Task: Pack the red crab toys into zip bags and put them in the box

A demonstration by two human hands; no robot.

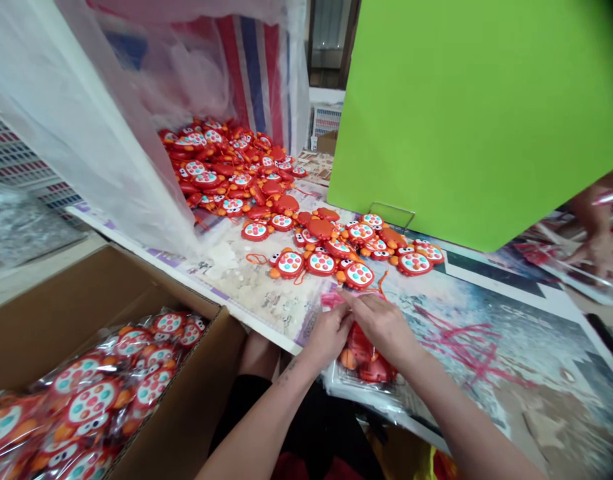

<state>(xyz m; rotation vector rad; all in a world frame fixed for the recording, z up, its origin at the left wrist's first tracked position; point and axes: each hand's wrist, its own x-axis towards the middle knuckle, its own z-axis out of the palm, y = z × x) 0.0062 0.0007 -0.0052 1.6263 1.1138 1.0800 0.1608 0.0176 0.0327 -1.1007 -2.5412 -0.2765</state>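
Note:
At the table's front edge, my left hand (330,332) and my right hand (381,328) meet with fingers closed together at the top of a clear plastic bag (355,341). Inside the bag lies a red and orange crab-like toy (376,369), partly covered by my right hand. What each fingertip pinches is partly hidden. Beneath it is a pile of flat clear bags (342,387). Just beyond my hands, a group of loose toys (320,262) with white, dotted faces and orange cords spreads over the table.
A large heap of the same toys (226,167) spills from a white sheet-lined enclosure (136,133). A cardboard box (186,400) holds bagged toys (91,400) at left. Pink strips (461,343) lie at right. A green panel (461,120) stands behind; another person's hand (599,250) is beyond it.

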